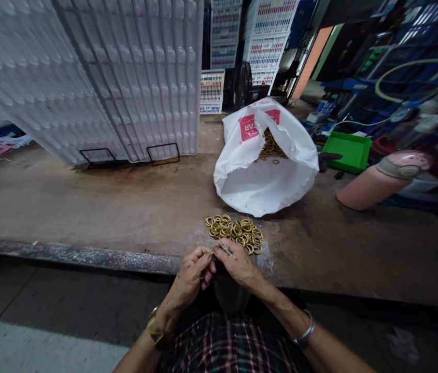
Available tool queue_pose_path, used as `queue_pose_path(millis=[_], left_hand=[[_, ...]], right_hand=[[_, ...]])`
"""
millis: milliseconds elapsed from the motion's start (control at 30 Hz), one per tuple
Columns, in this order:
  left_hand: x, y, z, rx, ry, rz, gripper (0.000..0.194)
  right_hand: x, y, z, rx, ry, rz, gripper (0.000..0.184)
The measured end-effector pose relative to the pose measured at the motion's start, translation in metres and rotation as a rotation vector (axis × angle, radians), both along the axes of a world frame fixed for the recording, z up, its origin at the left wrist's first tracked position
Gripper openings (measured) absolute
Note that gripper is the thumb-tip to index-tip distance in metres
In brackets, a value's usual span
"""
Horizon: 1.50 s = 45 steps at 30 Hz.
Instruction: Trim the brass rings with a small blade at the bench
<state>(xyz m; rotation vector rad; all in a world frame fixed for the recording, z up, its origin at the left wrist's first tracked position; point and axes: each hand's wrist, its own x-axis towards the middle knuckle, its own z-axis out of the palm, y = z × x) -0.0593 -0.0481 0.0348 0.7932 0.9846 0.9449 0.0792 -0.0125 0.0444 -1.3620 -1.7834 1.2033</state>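
Observation:
My left hand (193, 274) and my right hand (238, 264) meet at the near edge of a worn brown workbench (125, 202). Both are pinched closed together. My right hand grips a small metal tool (225, 248); what my left fingers pinch is too small to make out. Just beyond my fingers lies a pile of several brass rings (236, 232). Farther back stands an open white plastic bag (267, 166) with more brass rings (270, 146) inside.
Stacked translucent white plastic trays (98, 72) lean at the back left. A pink cylinder (378, 178) lies at the right beside a green tray (349, 150). White crates (211, 90) stand behind. A metal strip (79, 254) edges the bench front.

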Motion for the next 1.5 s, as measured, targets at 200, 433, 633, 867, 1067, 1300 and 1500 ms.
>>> queue_pose_path(millis=[200,433,633,867,1067,1300,1500], left_hand=[[0.001,0.001,-0.001,0.003,-0.006,0.012,0.029],[0.002,-0.001,-0.006,-0.012,-0.014,0.071,0.032],[0.002,0.001,-0.005,0.039,0.068,0.094,0.031],[0.002,0.001,-0.003,0.056,0.155,0.094,0.034],[0.002,0.0,-0.002,0.122,0.228,0.114,0.036],[-0.002,-0.006,0.003,0.118,0.233,0.097,0.036],[0.002,-0.02,0.023,0.112,0.068,-0.014,0.028]], right_hand=[[-0.001,-0.001,-0.002,-0.006,0.03,0.01,0.019],[0.001,-0.001,-0.003,0.019,0.03,-0.027,0.019],[0.004,-0.009,-0.009,0.253,-0.339,0.096,0.017],[0.002,-0.01,-0.013,0.314,-0.484,0.144,0.021],[0.003,-0.008,-0.012,0.299,-0.555,0.176,0.022],[0.001,-0.008,-0.002,0.283,-0.709,0.207,0.025],[0.013,0.01,0.004,0.321,-0.77,0.075,0.025]])
